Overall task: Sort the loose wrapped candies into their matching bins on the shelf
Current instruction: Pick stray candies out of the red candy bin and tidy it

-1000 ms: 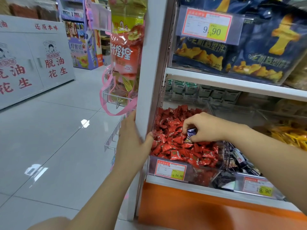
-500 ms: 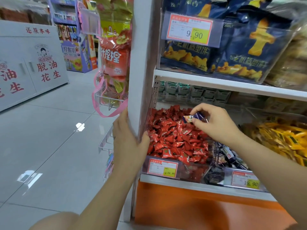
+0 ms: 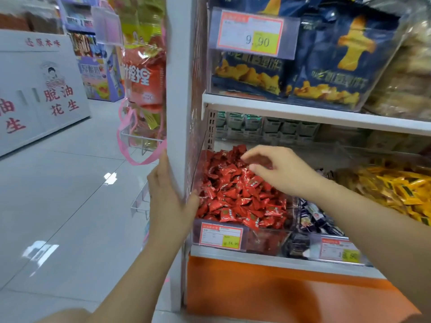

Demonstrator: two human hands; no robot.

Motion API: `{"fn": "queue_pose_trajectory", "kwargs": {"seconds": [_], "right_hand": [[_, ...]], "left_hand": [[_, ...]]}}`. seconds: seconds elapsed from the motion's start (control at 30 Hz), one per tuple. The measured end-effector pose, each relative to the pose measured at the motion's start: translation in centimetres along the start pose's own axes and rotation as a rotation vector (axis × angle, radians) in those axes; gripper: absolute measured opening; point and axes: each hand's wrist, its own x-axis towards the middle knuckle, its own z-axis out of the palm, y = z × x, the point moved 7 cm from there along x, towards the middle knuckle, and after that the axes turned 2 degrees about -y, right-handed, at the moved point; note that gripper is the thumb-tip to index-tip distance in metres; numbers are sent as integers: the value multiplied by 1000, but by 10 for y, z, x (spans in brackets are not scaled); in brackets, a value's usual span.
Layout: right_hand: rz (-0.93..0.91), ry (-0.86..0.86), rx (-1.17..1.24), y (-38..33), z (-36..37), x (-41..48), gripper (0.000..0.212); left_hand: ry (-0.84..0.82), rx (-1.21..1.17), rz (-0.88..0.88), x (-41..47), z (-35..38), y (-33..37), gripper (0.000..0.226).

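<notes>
Right hand (image 3: 279, 171): hovering over the heap of red wrapped candies (image 3: 233, 194), fingers loosely curled, thumb and forefinger apart; I see nothing held between them.

Left hand (image 3: 170, 201): fingers straight and flat against the side face of the white shelf post (image 3: 177, 89), thumb lying across its front edge, next to the red heap.

Red candies: fill the leftmost clear bin (image 3: 268, 241) on the lower shelf, piled up to the rim; price label (image 3: 220, 235) on the bin front.

Dark-wrapped candies (image 3: 312, 215): in the next bin to the right, partly hidden by my right forearm; second price label (image 3: 339, 251) on its front.

Yellow wrapped candies (image 3: 396, 190): further right, in a bin of their own.

Upper shelf: blue snack bags (image 3: 338, 54) behind a clear front, tag reading 9.90 (image 3: 253, 32).

Left of the post: red snack bags (image 3: 144, 78) hanging over a wire rack; white cabinet (image 3: 42, 89) with red lettering across the tiled aisle.
</notes>
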Motion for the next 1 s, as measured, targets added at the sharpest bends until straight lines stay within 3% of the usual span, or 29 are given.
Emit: {"fn": "queue_pose_trajectory", "kwargs": {"seconds": [0.13,0.27,0.37,0.57,0.7,1.0], "right_hand": [[-84,-431,-38,-27,74,49,33],[-70,-811,-312,-13,126,75,35],[-9,-938,-381,3,140,87,47],[153,-912,-210,34,139,106,64],[217,-769,-161,51,120,116,65],[207,-661,-180,57,81,99,60]], "left_hand": [[-10,-6,41,2,-1,-2,96],[-20,-21,63,5,-1,-7,97],[-37,-33,58,8,-1,-8,93],[-45,-42,61,11,-1,-8,92],[-36,-42,84,11,-1,-7,90],[-44,-54,49,9,0,-10,93]]}}
